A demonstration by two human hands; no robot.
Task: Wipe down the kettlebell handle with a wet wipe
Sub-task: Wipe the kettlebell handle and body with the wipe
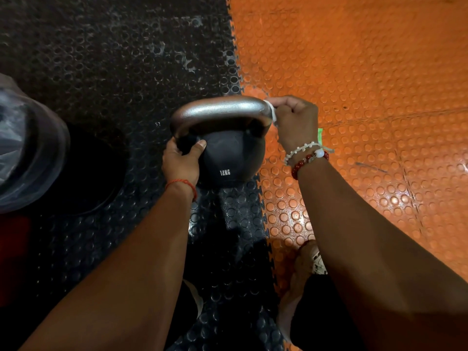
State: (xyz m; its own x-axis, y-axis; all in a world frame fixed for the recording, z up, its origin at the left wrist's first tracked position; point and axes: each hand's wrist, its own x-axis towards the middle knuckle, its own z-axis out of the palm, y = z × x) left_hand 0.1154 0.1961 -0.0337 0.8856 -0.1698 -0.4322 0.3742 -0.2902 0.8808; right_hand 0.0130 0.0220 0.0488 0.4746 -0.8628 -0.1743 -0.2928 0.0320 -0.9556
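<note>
Over on the far left sits a dark round bin [30,148] with a clear plastic liner, parked on the black studded floor mat [101,59]. Moving right, the left hand [181,160] is clamped around the left leg of the kettlebell handle [220,110], right where it meets the ball, thumb pointing across the front; there's a thin orange thread bracelet [182,184] on that wrist. The kettlebell [228,158] itself is black with "12KG" printed in white, standing upright pretty much on the seam where the black mat meets the orange mat [367,72]. The silver handle arches over the top, between both hands.

On the right end of that arch, the right hand [296,122] is closed into a fist around the wet wipe [272,112], pressing it onto the handle's right corner. Only a small bit of white wipe pokes out between the fingers and the metal. That wrist has a white beaded bracelet [301,149] and a red beaded one [304,162]. Just behind the wrist a little green thing [319,135] peeks out on the orange floor, can't tell what it is.
</note>
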